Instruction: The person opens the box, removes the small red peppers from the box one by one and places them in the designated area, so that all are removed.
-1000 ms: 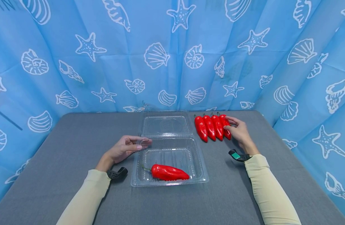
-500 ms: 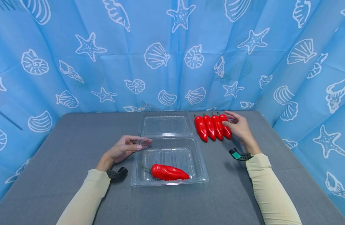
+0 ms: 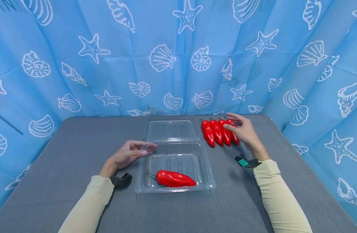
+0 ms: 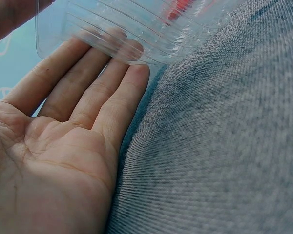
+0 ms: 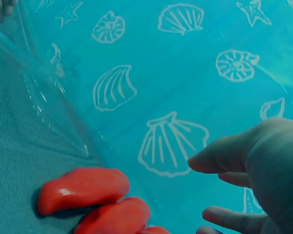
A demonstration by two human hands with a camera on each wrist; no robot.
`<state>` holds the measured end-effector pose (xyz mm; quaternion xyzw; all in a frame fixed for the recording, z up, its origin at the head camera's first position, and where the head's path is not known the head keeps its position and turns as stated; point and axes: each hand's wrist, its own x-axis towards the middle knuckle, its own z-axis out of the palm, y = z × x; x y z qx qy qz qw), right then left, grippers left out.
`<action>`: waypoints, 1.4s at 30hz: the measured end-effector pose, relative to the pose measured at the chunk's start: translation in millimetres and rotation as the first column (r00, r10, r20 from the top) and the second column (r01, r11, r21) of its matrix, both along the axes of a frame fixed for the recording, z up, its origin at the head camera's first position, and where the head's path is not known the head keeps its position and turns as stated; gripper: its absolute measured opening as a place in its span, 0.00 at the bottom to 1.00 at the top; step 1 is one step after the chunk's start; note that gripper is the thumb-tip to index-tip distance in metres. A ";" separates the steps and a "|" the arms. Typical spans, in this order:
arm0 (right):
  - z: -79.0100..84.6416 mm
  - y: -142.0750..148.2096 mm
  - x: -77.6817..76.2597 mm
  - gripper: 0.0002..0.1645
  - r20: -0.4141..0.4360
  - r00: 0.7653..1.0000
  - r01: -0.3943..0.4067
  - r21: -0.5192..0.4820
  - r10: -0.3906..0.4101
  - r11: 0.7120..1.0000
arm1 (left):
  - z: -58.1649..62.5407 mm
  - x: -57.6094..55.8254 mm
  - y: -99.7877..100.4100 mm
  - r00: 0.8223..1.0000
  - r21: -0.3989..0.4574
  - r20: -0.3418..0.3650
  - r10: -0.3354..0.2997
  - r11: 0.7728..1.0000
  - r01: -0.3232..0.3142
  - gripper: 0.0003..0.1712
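Observation:
One red pepper [image 3: 175,178] lies lengthwise near the front of a clear plastic clamshell container [image 3: 211,184], whose lid [image 3: 171,129] is folded back on the table. At its left rim is my left hand [image 3: 129,153], thumb over the edge. In the left wrist view this hand's fingers [image 4: 119,97] reach straight against the outer wall. Several more red peppers [image 3: 208,133] are lined up side by side at the back right. My right hand [image 3: 243,131] hovers over the rightmost ones, fingers spread and partly covering them. Nothing sits between its thumb and fingers in the right wrist view.
A grey cloth covers the table [image 3: 178,213]. Right behind its back edge hangs a blue curtain [image 3: 178,81] with white shells and starfish, which also runs along both sides. Each wrist wears a black band [image 3: 121,179].
My right hand has risen from beside the rightmost pepper and shifted left over the row, its fingers parting from that pepper. My left hand and the container have stayed still.

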<state>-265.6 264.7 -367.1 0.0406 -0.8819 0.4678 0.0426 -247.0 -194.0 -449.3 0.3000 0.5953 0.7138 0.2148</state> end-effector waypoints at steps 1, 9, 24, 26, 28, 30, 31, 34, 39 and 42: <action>1.4 -1.6 0.6 0.38 0.004 1.000 -0.015 -0.002 0.015 1.000 | 0.1 0.1 0.0 1.000 -0.003 -0.003 0.000 1.000 0.000 0.25; 8.1 -17.7 5.0 0.39 0.035 0.993 -0.108 -0.015 0.109 0.994 | 0.3 0.6 0.1 1.000 -0.003 -0.001 0.003 1.000 -0.003 0.25; 12.3 -47.2 16.5 0.37 0.031 0.952 -0.304 -0.022 0.304 0.952 | -0.7 0.3 0.0 1.000 -0.013 -0.006 0.002 1.000 -0.002 0.26; 11.8 -51.5 18.2 0.37 0.023 0.946 -0.324 -0.012 0.324 0.946 | -0.7 0.2 0.2 1.000 -0.012 -0.005 0.001 1.000 -0.001 0.26; 11.0 -55.9 19.9 0.37 0.012 0.939 -0.344 0.005 0.344 0.939 | -0.7 0.2 0.1 1.000 -0.008 -0.004 -0.001 1.000 0.001 0.26; 10.2 -60.0 22.0 0.37 0.002 0.930 -0.369 0.015 0.369 0.929 | -0.8 0.3 -0.1 1.000 -0.003 -0.003 -0.004 1.000 0.004 0.26; 9.9 -62.1 23.0 0.38 0.001 0.924 -0.383 0.017 0.383 0.924 | -0.6 0.6 -0.2 1.000 -0.001 -0.002 -0.005 1.000 0.005 0.26; 9.5 -67.8 26.1 0.40 -0.010 0.907 -0.422 0.028 0.422 0.906 | 0.1 1.4 -0.3 1.000 0.005 0.000 -0.006 1.000 0.006 0.25; 7.8 -76.7 30.7 0.39 -0.018 0.870 -0.493 0.024 0.493 0.870 | 1.1 2.1 -0.2 1.000 0.006 0.007 -0.002 1.000 0.002 0.25; 6.4 -83.7 33.9 0.38 -0.009 0.845 -0.534 0.011 0.534 0.845 | 1.0 2.0 -0.4 1.000 0.006 0.008 0.001 1.000 -0.001 0.25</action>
